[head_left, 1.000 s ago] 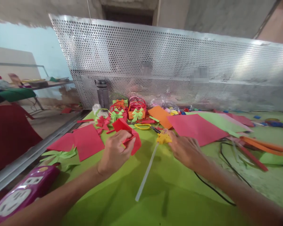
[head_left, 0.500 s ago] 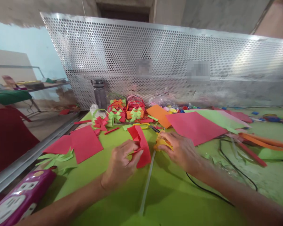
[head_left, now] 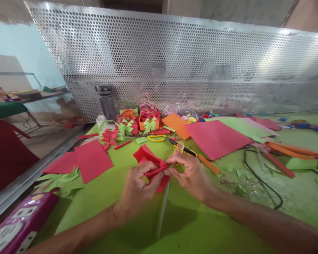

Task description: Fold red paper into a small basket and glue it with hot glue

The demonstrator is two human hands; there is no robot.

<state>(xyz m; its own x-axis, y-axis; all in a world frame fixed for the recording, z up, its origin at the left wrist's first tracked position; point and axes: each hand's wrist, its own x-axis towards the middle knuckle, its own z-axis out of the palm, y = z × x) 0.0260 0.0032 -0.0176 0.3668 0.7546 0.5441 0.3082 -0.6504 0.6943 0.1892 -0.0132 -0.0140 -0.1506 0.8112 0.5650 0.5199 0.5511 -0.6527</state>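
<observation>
Since half a second ago, the right hand has let go of the yellow glue gun and come across to the folded red paper, so both hands now meet at its near side. From where I stand, the left hand has its fingers closed on the paper's lower left, thumb underneath, while the right fingers pinch its right-hand edge; the far end gapes open above the counter. Just behind the right hand, the glue gun lies partly hidden, and a clear stick slants from below the paper toward the person. Bare green spreads between the forearms, the stick alone crossing it. Leftward, room narrows: a purple power strip sits beside the left forearm, and a metal rail runs along the counter's edge. Rightward, scraps and a black cable crowd the surface, and a perforated metal sheet closes off the back. Before it stand little handled paper baskets, including an orange basket with a green bow; I can't make out their insides. Left of them is a grey bottle, its dark lid on.
</observation>
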